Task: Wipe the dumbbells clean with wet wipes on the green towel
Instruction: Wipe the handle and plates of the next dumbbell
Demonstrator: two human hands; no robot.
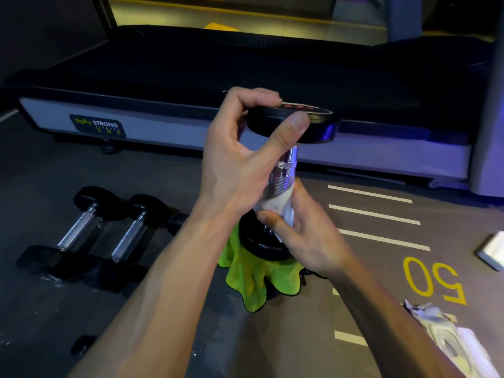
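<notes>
Gym, treadmill (191, 77), floor dumbbells (92, 230), lane markings (376, 214)

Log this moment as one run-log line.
step: wiping handle | dumbbell: upright on green towel | left hand: grips top head | right hand: holds wet wipe round handle

Left hand (240, 162) and right hand (308, 236): both bare, no gloves, rings or watch seen. Both forearms bare up to the frame's lower edge; no sleeve in view. Tendons and veins stand out along the left forearm. Thumbnails short, unpainted.
</notes>
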